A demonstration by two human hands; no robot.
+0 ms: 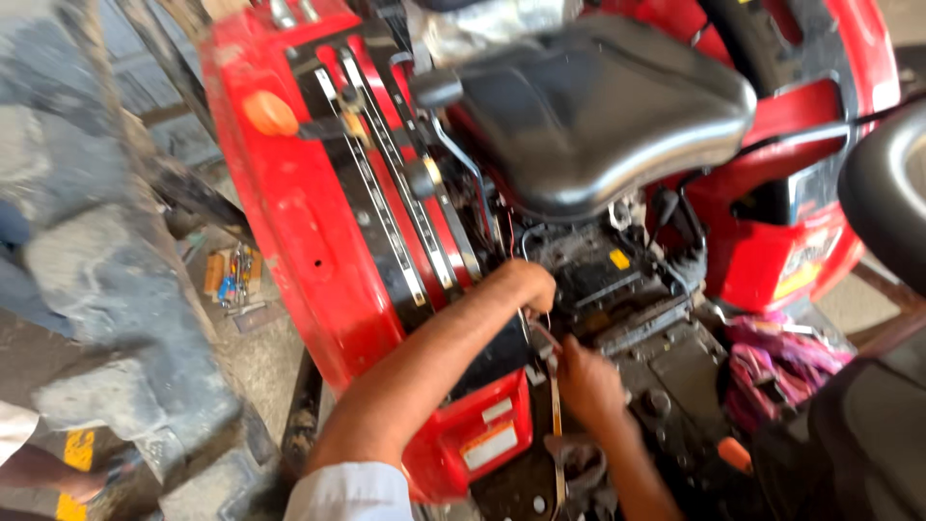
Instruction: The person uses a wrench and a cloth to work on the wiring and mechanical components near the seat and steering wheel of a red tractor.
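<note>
I am leaning over a red tractor (289, 222) and reaching under its black seat (598, 106). My left hand (526, 285) is curled against the dark mechanism (588, 260) below the seat, its fingers hidden. Just below it, my right hand (586, 381) is closed around the upper end of a long flat metal spanner (557, 425) that hangs down past a red panel (477, 434). The two hands are a short way apart, and blur hides what the spanner's tip meets.
A large muddy tyre (116, 289) fills the left side. Several hand tools (231, 275) lie on the floor beside it. An orange-knobbed lever (270, 114) sticks out from the fender. A pink cloth (772, 357) lies at the right, beside a black steering wheel (883, 193). Another person's foot (43, 468) shows at lower left.
</note>
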